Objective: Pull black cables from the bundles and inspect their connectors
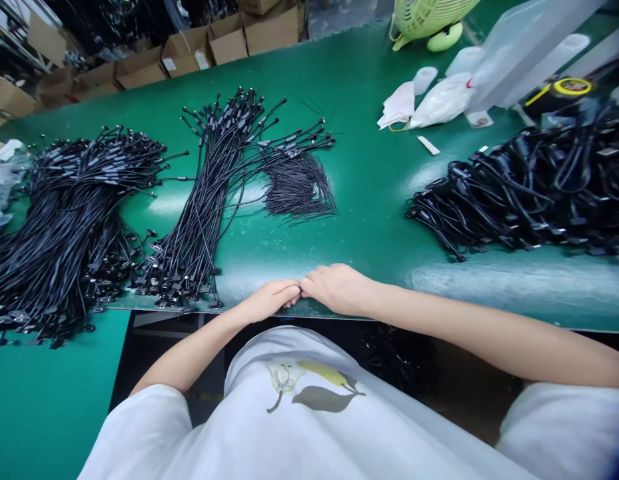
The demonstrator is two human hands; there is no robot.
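My left hand (pixel 270 298) and my right hand (pixel 334 287) rest together at the near edge of the green table (pixel 369 200), fingertips touching. Both hands are curled, knuckles up, so their fingers are mostly hidden and I cannot make out anything in them. The nearest cables are a fanned bundle of thin black leads (pixel 214 200) just left of my left hand. Beside it lies a small bunch of short black ties (pixel 298 187). A larger heap of black cables (pixel 69 220) lies far left.
A pile of thicker black cords (pixel 529 193) covers the right side. White plastic bags (pixel 439 100), a green fan (pixel 429 20) and a tape roll (pixel 572 87) stand at the back right. Cardboard boxes (pixel 189 50) line the far edge.
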